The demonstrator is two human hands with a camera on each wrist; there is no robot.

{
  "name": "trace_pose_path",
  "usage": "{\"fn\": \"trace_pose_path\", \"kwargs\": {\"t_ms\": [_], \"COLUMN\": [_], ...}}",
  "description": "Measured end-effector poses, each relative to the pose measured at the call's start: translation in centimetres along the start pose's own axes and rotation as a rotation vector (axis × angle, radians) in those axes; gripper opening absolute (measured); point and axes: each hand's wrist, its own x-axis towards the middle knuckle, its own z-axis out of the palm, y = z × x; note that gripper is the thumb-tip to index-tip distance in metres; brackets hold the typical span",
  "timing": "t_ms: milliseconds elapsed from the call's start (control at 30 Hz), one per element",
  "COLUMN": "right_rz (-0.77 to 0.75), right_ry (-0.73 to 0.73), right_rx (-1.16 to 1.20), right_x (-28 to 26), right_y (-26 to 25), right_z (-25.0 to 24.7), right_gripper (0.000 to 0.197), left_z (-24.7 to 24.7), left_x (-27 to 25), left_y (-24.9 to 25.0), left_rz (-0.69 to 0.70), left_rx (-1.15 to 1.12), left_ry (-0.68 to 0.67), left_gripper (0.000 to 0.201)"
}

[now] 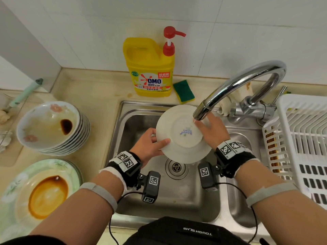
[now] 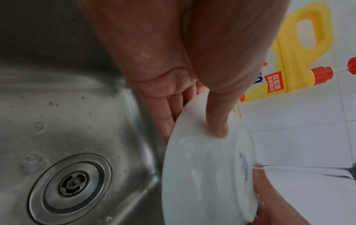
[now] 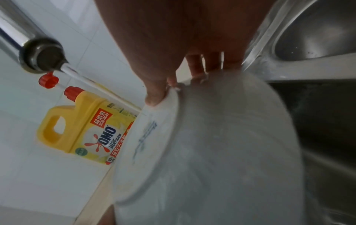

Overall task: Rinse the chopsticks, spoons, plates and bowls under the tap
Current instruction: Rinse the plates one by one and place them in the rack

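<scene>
Holding a white plate point(image 1: 183, 134) over the sink point(image 1: 141, 110), underside up and tilted, the person lets a thin stream from the tap point(image 1: 244, 84) fall on the base near the blue maker's mark. The left hand point(image 1: 150, 145) pinches the near-left rim, thumb on the underside and fingers behind it; the right hand point(image 1: 212, 130) grasps the far-right rim just under the spout, thumb on the base edge and fingers curled behind the plate. What could go wrong — the plate is wet and both holds are only at the rim, so I judge it could slip and knock against the steel basin or the spout, which is very close above it. The water striking a tilted surface may also splash toward the counter. To the left wait a stack of bowls point(image 1: 53, 128) and some plates point(image 1: 40, 190) with brown sauce in them (so most of the task seems left to do); a yellow detergent bottle point(image 1: 150, 68) and a sponge point(image 1: 184, 91) stand at the far side, a white rack point(image 1: 304, 138) at the right. The eating face of the plate is hidden, so I cannot tell if it is clean; chopsticks and spoons I cannot find clearly in any view.
</scene>
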Motion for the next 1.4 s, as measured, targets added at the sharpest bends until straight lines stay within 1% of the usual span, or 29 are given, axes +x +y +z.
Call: {"fn": "trace_pose_path", "kwargs": {"t_ms": [67,133,200,267,300,333,400,467,533,633,800,867,967,1033,1100,1233,1300,1400], "right_rz": [-0.101,-0.138,-0.111,-0.049,-0.013,0.012,0.031,0.030,0.022,-0.009,-0.001,0.000,0.001,-0.002,-0.011,-0.020,-0.024,-0.061], "right_ry": [-0.059,-0.153,-0.203,-0.164,-0.125,-0.087,-0.031,-0.026,-0.055,-0.061,-0.070,-0.074,-0.073,-0.078,-0.071,-0.065,-0.072,-0.076], "right_rx": [-0.018,-0.045,-0.076,-0.106,-0.108,-0.098,-0.052,0.013,0.074,0.130,0.166,0.181,0.179,0.166,0.161,0.073,0.050,0.013], "right_x": [-0.2,-0.9,-1.4,-1.5,-1.5,-1.4,-1.2,-1.2,-1.2,-1.5,-1.4,-1.1,-1.0,-1.0,-0.9,-0.9,-0.9,-0.7], "right_y": [0.5,0.6,0.9,1.1,1.2,1.1,0.9,1.0,1.2,1.4,1.5,1.4,1.0,0.8,0.5,-0.2,-0.5,-1.0], "right_z": [-0.6,-0.9,-0.5,0.3,0.8,1.2,1.5,1.6,1.6,2.1,2.5,2.5,2.4,2.4,2.5,2.6,2.5,2.7], "right_gripper": [0.064,0.084,0.113,0.137,0.141,0.141,0.130,0.123,0.122,0.126,0.123,0.109,0.077,0.066,0.058,0.055,0.056,0.057], "left_z": [-0.3,-0.5,-0.4,-0.1,0.1,0.3,0.4,0.3,0.1,-0.2,-0.2,-0.3,-0.3,-0.3,-0.2,-0.1,-0.1,-0.2], "left_x": [0.2,0.4,0.4,0.4,0.3,0.3,0.3,0.3,0.2,0.1,0.0,0.0,-0.1,-0.1,-0.1,-0.1,-0.2,-0.1], "left_y": [0.0,0.1,0.1,0.2,0.2,0.2,0.4,0.9,1.4,1.9,1.7,1.6,1.8,1.9,1.8,1.6,1.6,1.6], "left_rz": [0.000,-0.002,-0.001,-0.003,-0.005,-0.008,-0.013,-0.032,-0.065,-0.085,-0.059,-0.055,-0.066,-0.071,-0.073,-0.076,-0.065,-0.045], "left_rx": [-0.003,-0.020,-0.026,-0.005,0.000,0.003,-0.006,-0.066,-0.157,-0.218,-0.162,-0.162,-0.163,-0.150,-0.103,-0.039,-0.055,-0.070], "left_ry": [0.010,0.022,0.016,-0.006,-0.018,-0.028,-0.039,-0.041,-0.056,-0.090,-0.071,-0.077,-0.093,-0.100,-0.099,-0.072,-0.076,-0.117], "left_gripper": [0.048,0.049,0.049,0.048,0.047,0.047,0.043,0.033,0.027,0.039,0.042,0.047,0.045,0.040,0.040,0.050,0.048,0.042]}}
